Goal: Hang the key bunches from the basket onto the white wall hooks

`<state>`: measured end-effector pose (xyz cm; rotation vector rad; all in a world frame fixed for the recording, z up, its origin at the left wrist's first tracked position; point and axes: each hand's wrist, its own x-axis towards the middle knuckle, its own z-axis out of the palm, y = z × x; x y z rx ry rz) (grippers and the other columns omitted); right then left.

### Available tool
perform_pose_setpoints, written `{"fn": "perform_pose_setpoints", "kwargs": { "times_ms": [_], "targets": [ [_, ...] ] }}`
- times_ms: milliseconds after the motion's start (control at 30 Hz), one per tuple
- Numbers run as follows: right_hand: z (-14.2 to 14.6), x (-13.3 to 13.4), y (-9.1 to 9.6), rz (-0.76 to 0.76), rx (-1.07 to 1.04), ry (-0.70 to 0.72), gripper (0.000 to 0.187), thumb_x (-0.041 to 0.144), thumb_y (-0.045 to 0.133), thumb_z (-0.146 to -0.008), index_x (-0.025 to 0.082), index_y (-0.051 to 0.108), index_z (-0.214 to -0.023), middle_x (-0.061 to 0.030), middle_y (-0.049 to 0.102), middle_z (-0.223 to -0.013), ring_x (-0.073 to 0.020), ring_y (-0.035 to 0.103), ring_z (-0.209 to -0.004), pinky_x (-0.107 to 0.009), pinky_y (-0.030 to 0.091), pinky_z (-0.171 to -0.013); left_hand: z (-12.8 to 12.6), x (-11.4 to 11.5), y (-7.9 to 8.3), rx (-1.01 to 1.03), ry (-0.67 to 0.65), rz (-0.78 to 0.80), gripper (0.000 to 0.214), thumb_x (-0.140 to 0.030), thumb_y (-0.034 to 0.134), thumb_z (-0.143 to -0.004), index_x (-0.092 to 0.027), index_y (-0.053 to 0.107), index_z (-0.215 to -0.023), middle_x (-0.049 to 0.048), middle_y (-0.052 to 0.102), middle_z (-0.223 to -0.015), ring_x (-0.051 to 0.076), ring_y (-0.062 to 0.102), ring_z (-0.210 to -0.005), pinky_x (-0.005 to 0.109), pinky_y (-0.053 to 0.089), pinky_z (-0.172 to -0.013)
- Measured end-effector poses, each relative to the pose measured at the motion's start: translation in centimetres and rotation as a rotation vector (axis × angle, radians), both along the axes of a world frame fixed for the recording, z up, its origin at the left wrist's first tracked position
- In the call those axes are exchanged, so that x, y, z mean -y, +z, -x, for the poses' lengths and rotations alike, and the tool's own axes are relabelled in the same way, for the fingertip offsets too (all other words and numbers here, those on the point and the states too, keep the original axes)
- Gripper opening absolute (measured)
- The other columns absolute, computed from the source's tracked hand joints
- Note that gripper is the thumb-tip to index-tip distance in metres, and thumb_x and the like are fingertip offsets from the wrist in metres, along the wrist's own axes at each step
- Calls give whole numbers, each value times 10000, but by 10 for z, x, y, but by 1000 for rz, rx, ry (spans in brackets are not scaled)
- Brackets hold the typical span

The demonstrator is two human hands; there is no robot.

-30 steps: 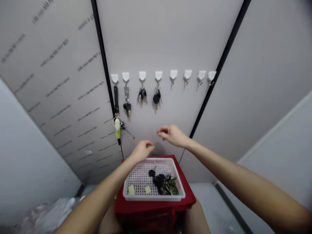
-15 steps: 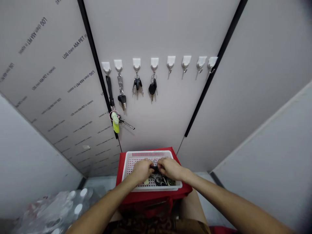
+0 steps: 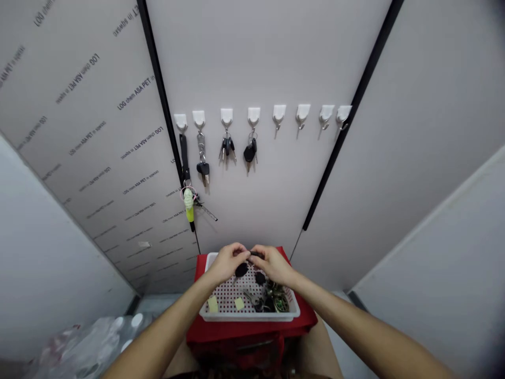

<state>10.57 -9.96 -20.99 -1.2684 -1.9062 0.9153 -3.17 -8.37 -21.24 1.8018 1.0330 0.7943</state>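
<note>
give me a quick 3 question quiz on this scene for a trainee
1. How many of the white wall hooks have something hanging from them?
2. True or false: both yellow squares lie inside the white plastic basket.
3. The left hand and right hand are over: A the basket, B the plastic bottles, C the wall hooks?

Key: 1 four; 2 true; 3 A
</note>
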Motion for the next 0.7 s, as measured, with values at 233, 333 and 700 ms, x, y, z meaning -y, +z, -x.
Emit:
{"fn": "perform_pose_setpoints", "kwargs": {
  "times_ms": [233,333,700],
  "targets": [
    [-6,-10,22,-64,-130,-60,201,207,399,-665,147,469,-843,8,515,-644,-78,463,-569,-203,380,-546,-1,-1,5,161,23,112,136,-220,443,-625,-112,485,-696,-13,481,-610,75,419,-568,189,344,-561],
    [-9,-10,32,-184,25,-36,254,183,407,-657,175,485,-899,2,541,-707,-88,469,-619,-221,372,-605,1,-7,16,170,28,105,115,-216,448,-621,-115,473,-670,-31,449,-559,65,403,-529,186,339,-535],
    [-26,-10,97,-163,89,30,89,228,460,-627,148,499,-624,23,477,-535,-63,405,-481,-189,338,-469,-11,-21,70,195,-12,-13,179,-138,507,-574,-126,451,-744,-6,506,-657,62,441,-560,184,352,-528]
  ]
}}
